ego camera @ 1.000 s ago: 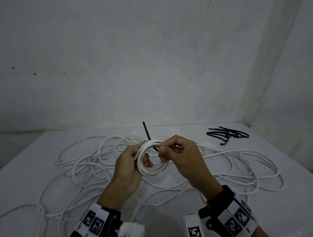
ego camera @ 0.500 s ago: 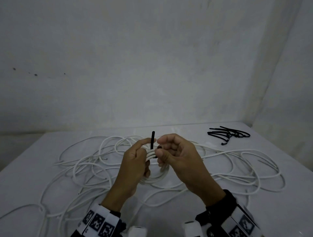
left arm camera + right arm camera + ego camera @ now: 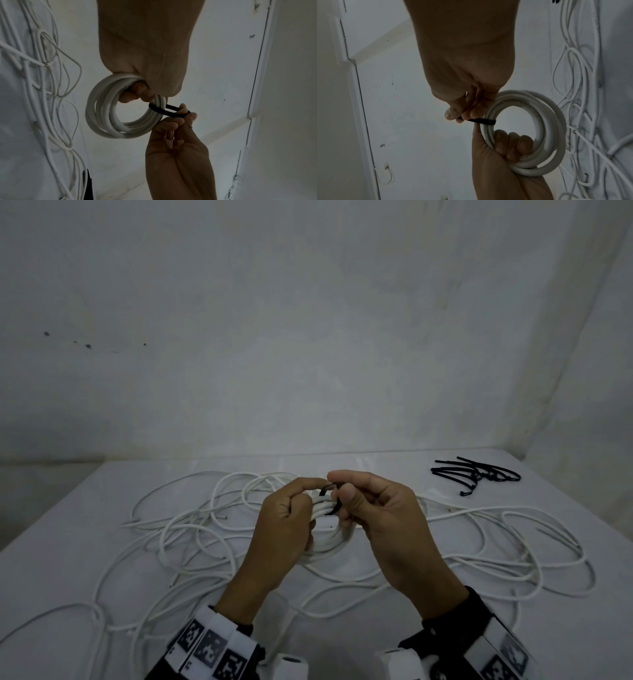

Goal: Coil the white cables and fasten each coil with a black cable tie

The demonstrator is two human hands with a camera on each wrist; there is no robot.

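Observation:
A small coil of white cable hangs above the table, gripped by my left hand, whose fingers curl through its ring. A black cable tie loops around the coil's strands. My right hand pinches the tie's two ends together beside the coil. The tie's head is hidden in the fingers.
Loose white cables sprawl in tangled loops over the white table, on both sides of my hands. A small pile of spare black cable ties lies at the back right. Grey walls stand close behind and to the right.
The tie stood straight up behind the coil; it is now bent over into a loop around the strands. My right hand has closed on its ends, and both hands rose slightly.

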